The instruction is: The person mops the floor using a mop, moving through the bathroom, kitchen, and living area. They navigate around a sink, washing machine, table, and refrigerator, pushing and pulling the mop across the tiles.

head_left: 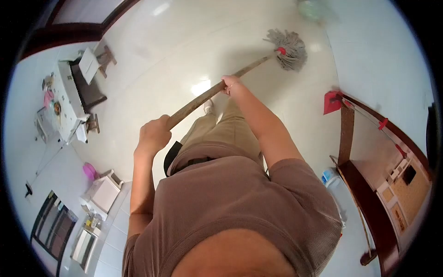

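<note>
A mop with a long wooden handle (196, 102) runs slantwise in front of my body. Its grey string head (291, 51), with a red piece at the joint, lies spread on the pale floor at the upper right. My left hand (155, 134) is wrapped round the top end of the handle. Farther down the shaft, my right hand (230, 85) grips it near the middle, with a thin band at the wrist.
A cloth-covered table (69, 99) with stools stands at the left. A pink basin (90, 171) is at the lower left. On the right are a red dustpan (332, 102), a dark wooden doorframe (369, 198) and a water bottle (328, 177). A blurred green object (311, 10) is at the top.
</note>
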{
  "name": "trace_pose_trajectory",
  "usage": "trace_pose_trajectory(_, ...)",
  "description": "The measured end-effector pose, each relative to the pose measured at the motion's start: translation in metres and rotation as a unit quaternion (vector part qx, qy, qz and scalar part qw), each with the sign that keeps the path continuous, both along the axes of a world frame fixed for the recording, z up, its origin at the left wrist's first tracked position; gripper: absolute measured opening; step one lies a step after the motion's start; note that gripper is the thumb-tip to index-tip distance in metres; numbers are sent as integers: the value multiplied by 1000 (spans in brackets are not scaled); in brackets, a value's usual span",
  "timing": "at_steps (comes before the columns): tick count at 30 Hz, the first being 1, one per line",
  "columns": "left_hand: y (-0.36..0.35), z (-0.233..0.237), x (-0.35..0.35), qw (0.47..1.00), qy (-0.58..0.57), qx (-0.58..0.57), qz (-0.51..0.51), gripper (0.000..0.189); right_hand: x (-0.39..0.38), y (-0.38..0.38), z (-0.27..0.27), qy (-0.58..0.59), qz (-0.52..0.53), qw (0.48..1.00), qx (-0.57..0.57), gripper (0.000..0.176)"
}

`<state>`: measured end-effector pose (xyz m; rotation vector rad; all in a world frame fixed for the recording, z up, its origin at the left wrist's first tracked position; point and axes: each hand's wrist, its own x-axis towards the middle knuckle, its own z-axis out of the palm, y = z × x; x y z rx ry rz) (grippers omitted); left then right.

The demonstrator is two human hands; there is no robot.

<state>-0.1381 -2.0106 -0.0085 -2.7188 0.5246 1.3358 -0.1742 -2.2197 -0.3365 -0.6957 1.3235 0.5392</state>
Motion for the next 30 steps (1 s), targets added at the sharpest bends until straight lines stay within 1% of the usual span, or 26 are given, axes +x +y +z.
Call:
trace_pose_trajectory(1,21,3,-6,999,-22,0,24,21,6,24,9,-10,-20,1000,13,8)
trace_pose_trajectory(2,41,3,-14,998,-23,24,45,33,11,46,12,-5,-5,1000,12,13)
trace_pose_trajectory(3,62,3,-26,998,-24,27,53,33,14,68,15,-6,3,1000,15,13)
trace_pose_trajectory(5,104,5,-51,992,-81,6,101,27,19,114,18,-28,100,994,-18,24)
trace_pose_trajectory(6,122,10,-59,989,-65,34,128,28,23,144,19,-30,102,994,-15,24)
trace_pose_trajectory(7,135,14,-70,988,-67,36,135,28,24,168,21,-32,102,994,-11,24)
trace_pose_trajectory(9,170,24,-99,973,-78,65,208,28,25,220,35,-40,147,988,13,27)
trace_pose_trajectory(10,180,29,-113,971,-79,66,214,28,24,242,39,-48,169,984,25,29)
trace_pose_trajectory(12,199,40,-143,949,-79,69,299,29,20,288,39,-52,267,962,-6,29)
trace_pose_trajectory(13,204,47,-156,947,-78,71,304,29,15,306,42,-95,297,950,-5,26)
trace_pose_trajectory(15,207,62,-175,921,-85,85,370,30,12,331,56,-107,357,928,23,23)
trace_pose_trajectory(17,205,83,-186,912,-78,100,390,31,10,353,62,-101,395,909,90,19)
trace_pose_trajectory(18,207,93,-190,903,-74,114,407,32,4,364,68,-109,355,921,117,18)
trace_pose_trajectory(21,218,121,-189,900,-80,117,412,32,-19,395,75,-104,266,938,195,14)
trace_pose_trajectory(23,222,144,-176,893,-57,110,433,32,-36,405,94,-105,225,948,199,17)
trace_pose_trajectory(24,238,150,-180,907,-47,77,412,32,-42,405,102,-97,240,947,189,16)
trace_pose_trajectory(25,250,155,-177,894,7,121,431,30,-48,401,111,-97,237,948,191,16)
trace_pose_trajectory(28,263,171,-165,859,79,79,500,28,-68,376,135,-91,226,949,201,12)
trace_pose_trajectory(29,266,175,-159,848,97,56,519,28,-73,372,135,-90,224,949,202,12)
trace_pose_trajectory(30,262,176,-157,864,113,38,489,29,-81,362,133,-75,194,959,190,13)
